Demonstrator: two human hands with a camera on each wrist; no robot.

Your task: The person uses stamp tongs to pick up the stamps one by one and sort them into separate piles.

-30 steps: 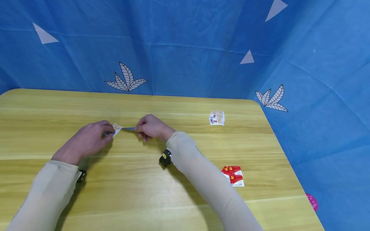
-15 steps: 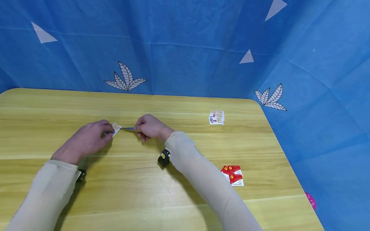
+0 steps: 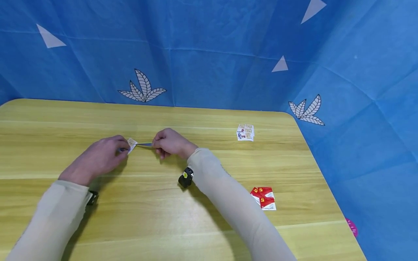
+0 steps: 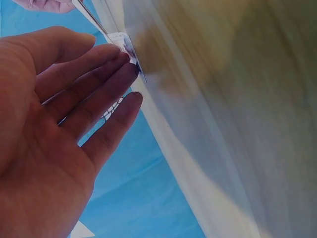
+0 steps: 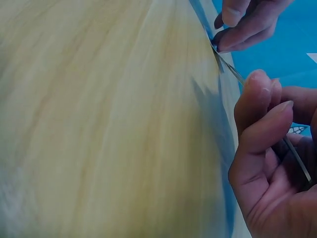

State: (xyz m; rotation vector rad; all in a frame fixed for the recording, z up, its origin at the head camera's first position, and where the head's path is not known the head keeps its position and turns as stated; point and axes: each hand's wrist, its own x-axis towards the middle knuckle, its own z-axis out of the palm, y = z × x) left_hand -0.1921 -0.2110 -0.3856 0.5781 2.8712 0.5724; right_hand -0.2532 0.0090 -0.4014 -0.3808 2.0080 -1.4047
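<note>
My left hand (image 3: 98, 157) rests its fingertips on a small white printed stamp (image 3: 132, 143) on the table. In the left wrist view its fingers (image 4: 91, 94) are nearly straight, and they hide part of the stamp (image 4: 118, 37). From the right, my right hand (image 3: 172, 143) pinches slim metal tweezers (image 3: 144, 144) between thumb and fingers. The tips of the tweezers (image 4: 90, 19) reach the stamp's edge beside my left fingertips. In the right wrist view the rear end of the tweezers (image 5: 298, 161) runs back through the right palm.
A small cluster of similar white printed stamps (image 3: 245, 132) lies at the back right of the wooden table (image 3: 156, 217). Several red-and-white stamps (image 3: 267, 203) with yellow emblems lie overlapping, nearer the front right. A blue patterned curtain (image 3: 209, 79) hangs behind the table.
</note>
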